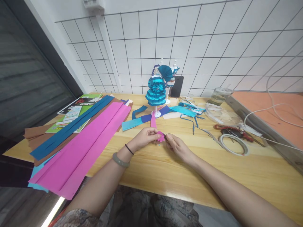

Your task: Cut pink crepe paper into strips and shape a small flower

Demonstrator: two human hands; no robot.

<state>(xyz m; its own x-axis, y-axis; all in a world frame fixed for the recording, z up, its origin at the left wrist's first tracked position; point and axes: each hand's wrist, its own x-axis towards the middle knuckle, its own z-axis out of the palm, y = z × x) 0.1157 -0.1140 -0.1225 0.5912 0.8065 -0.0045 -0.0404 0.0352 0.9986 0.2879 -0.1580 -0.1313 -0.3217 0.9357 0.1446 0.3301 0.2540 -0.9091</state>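
Fingers (153,137) of the left hand (143,138) pinch a small ruffled pink piece (161,136), which I see over the worktop (142,160), on the near side of the turquoise paper dress (156,91). I have the right hand (179,148) there too, its fingers drawn narrow around something slim and dark (165,136) just beside the pink piece; it is too small for me to identify. Left of the dress, I make out long magenta sheets (87,143) and a dark blue strip (73,126). Behind it, to the right, a phone (177,86) leans upright. Well right of the dress stands a glass jar (218,98); nearer me on that side lies a tape roll (237,153).
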